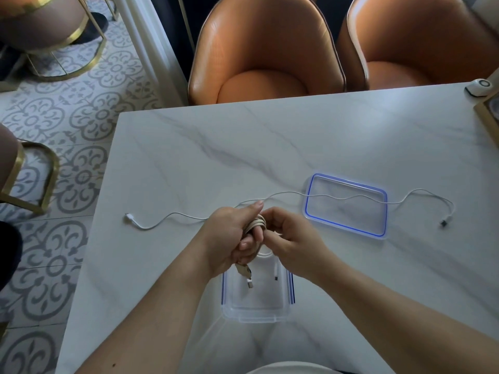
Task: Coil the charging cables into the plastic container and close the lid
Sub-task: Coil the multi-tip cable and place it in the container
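My left hand (229,238) grips a beige braided cable (256,224) wound in loops around its fingers, and a plug end (244,272) hangs below the palm. My right hand (291,241) pinches the same coil from the right. Both hands hover above the clear plastic container (256,311) with blue side clips, which stands open near the table's front edge; a white cable with its plug shows inside it. A thin white cable (172,214) lies stretched across the table beyond the hands. It crosses the clear lid (348,230) with a blue seal, which lies flat to the right.
The white marble table (243,147) ends at the left over patterned floor tiles. Two orange chairs (266,49) stand at the far edge. A small white and black device (480,87) and a gold-framed object (486,114) sit at the far right corner.
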